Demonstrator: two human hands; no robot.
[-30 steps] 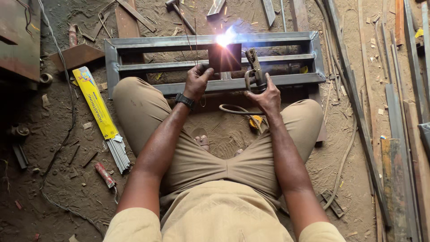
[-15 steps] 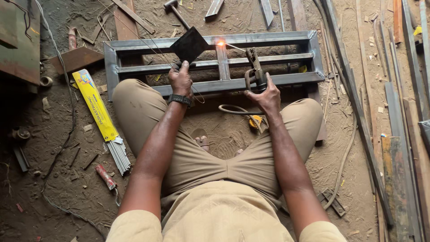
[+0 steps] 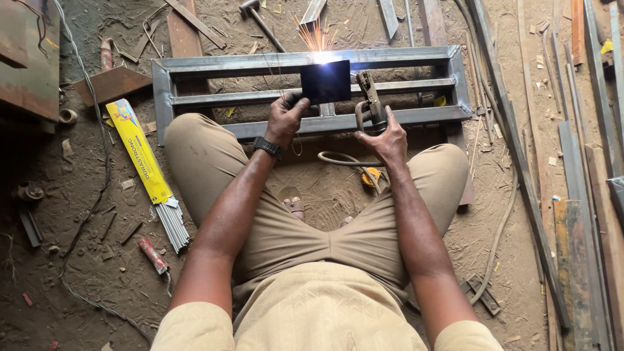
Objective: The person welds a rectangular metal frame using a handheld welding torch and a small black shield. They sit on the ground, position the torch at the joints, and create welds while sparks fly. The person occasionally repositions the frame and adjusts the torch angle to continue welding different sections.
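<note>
Left hand (image 3: 284, 120): fingers wrapped around dark shield plate (image 3: 325, 81), held upright over steel frame (image 3: 305, 63) on dirt floor. Right hand (image 3: 385, 138): fingers closed on electrode holder (image 3: 369, 101). Sparks (image 3: 318, 40) at frame's top rail. Yellow rod packet (image 3: 140, 153) lies left.

Even, soft daylight illuminates the frame; shadows are weak. A white glare with orange sparks (image 3: 318, 47) burns at upper centre, overexposed. The upper left corner is dim. Focus is sharp throughout, with slight wide-angle bending at the edges.
</note>
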